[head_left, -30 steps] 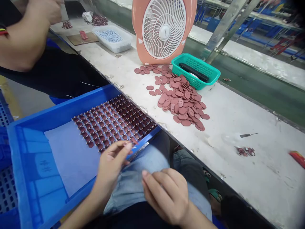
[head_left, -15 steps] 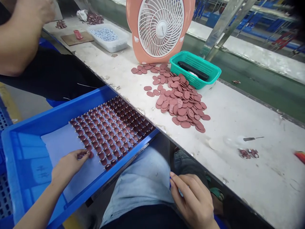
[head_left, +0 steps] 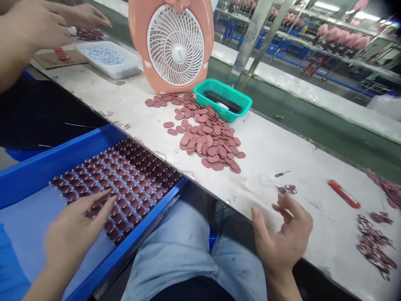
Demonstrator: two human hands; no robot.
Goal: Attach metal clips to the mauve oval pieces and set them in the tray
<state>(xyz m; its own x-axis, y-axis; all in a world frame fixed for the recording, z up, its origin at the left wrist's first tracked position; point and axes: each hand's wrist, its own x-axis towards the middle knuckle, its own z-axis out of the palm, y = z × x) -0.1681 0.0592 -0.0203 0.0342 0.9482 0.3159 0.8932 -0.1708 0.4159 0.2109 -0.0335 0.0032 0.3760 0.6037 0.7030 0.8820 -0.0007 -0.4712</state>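
My left hand hovers over a blue tray, thumb and forefinger apart with nothing between them. On pale paper in that tray lie rows of small dark red oval pieces with light tips; the hand hides some of them. At the near edge of the white table, my right hand is raised with the thumb spread from half-curled fingers, and no object shows in it. Just beyond its fingertips sits a small cluster of dark red and white pieces. A thin pointed tool lies behind that cluster.
Loose reddish ovals are heaped mid-table before an orange fan and a green basket. A red cutter and more clusters lie right. A co-worker's hands reach in at upper left, near a white tub.
My left hand has let go of a small oval piece at the rows and opened. My right hand has risen from my lap to the table edge and spread. The view has swung right.
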